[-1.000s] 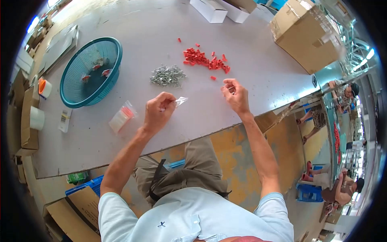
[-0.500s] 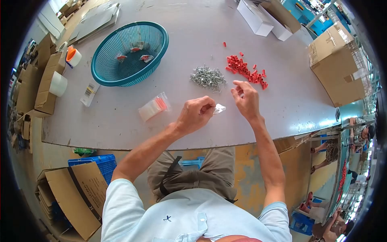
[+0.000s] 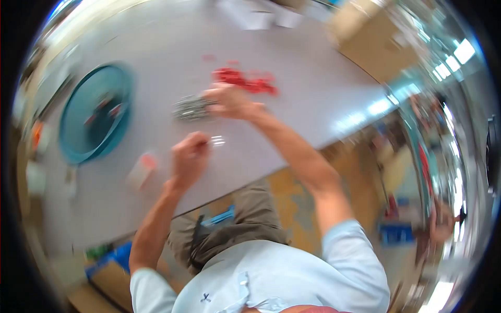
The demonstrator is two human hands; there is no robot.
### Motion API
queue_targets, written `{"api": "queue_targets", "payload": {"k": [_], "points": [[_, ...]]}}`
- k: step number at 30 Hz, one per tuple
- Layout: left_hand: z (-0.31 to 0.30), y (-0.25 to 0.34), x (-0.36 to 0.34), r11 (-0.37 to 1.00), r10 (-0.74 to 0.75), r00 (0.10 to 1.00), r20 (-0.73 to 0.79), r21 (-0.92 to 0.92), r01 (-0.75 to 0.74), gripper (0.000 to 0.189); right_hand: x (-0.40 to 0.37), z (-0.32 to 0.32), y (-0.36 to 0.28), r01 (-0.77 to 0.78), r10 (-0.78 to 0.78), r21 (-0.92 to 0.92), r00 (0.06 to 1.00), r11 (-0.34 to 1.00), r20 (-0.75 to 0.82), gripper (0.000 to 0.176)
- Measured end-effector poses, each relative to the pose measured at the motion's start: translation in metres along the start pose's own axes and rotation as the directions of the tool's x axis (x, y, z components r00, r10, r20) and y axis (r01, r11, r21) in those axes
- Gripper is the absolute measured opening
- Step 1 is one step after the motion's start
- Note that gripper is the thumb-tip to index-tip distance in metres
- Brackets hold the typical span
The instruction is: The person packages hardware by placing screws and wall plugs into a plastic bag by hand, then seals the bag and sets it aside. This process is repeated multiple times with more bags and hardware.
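My left hand [image 3: 190, 156] is closed, pinching a small clear plastic bag [image 3: 217, 141] that pokes out past the fingertips. Over the right side of a pile of grey metal screws [image 3: 189, 108] is my right hand [image 3: 229, 101]; motion smears its fingers, and whether they hold a screw is not visible. Just beyond that hand lies a heap of red plastic caps [image 3: 245, 81]. A pack of clear bags with a red strip [image 3: 142, 169] rests on the table to the left of my left hand.
A teal plastic basket [image 3: 68, 125] with a few small filled bags stands at the left. Cardboard boxes [image 3: 360, 36] and white boxes [image 3: 250, 18] sit along the far side. The table's near edge [image 3: 229, 192] runs slantwise before my lap. People are blurred at the right.
The view has turned and blurred, so the table appears tilted. My right hand has moved left onto the screw pile. My left hand still holds the small bag.
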State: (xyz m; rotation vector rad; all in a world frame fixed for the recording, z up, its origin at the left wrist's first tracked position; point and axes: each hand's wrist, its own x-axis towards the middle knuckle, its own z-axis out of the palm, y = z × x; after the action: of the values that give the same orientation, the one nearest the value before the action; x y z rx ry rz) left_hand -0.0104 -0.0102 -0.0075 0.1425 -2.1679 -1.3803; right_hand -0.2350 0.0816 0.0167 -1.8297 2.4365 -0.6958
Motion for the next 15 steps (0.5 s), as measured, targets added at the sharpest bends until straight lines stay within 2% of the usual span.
{"api": "queue_targets", "payload": {"k": [2,3,4,5,6,8,12,14,15], "points": [[-0.002,0.006,0.001,0.999,-0.007,0.999,0.044,0.045,0.005,0.012,0.003,0.007,0.006,0.049,-0.053,-0.097,0.998,0.994,-0.035,0.019],[0.002,-0.005,-0.002,1.0,-0.014,0.999,0.032,0.01,0.014,0.01,0.004,0.016,0.008,0.039,-0.044,-0.161,0.999,0.986,-0.026,0.014],[0.003,-0.011,-0.002,0.992,-0.085,0.995,0.059,-0.09,0.09,0.01,0.005,0.013,0.005,0.043,-0.042,-0.17,0.999,0.984,0.011,0.012],[0.003,-0.013,-0.005,0.97,-0.164,0.983,0.077,-0.166,0.175,0.009,-0.004,0.012,0.001,0.049,-0.057,-0.192,0.998,0.98,-0.036,0.012],[0.003,-0.01,-0.005,0.972,-0.143,0.986,0.086,-0.177,0.157,0.009,0.0,0.011,-0.004,0.094,-0.111,-0.212,0.991,0.973,-0.073,0.012],[0.0,-0.005,0.0,0.96,-0.207,0.973,0.102,-0.17,0.222,0.009,0.006,0.019,-0.002,0.027,-0.023,-0.297,1.0,0.954,0.018,0.014],[-0.002,-0.011,-0.002,0.967,-0.151,0.985,0.087,-0.194,0.165,0.008,0.001,0.006,-0.017,0.019,0.001,-0.27,0.997,0.963,0.072,0.014],[0.0,-0.013,-0.001,0.964,-0.178,0.981,0.079,-0.187,0.19,0.008,-0.002,-0.003,-0.022,-0.007,0.027,-0.255,0.997,0.967,0.076,0.013],[0.001,-0.011,0.001,0.965,-0.174,0.981,0.08,-0.185,0.186,0.008,-0.001,-0.004,-0.022,-0.027,0.066,-0.264,0.988,0.964,0.14,0.006]]}}
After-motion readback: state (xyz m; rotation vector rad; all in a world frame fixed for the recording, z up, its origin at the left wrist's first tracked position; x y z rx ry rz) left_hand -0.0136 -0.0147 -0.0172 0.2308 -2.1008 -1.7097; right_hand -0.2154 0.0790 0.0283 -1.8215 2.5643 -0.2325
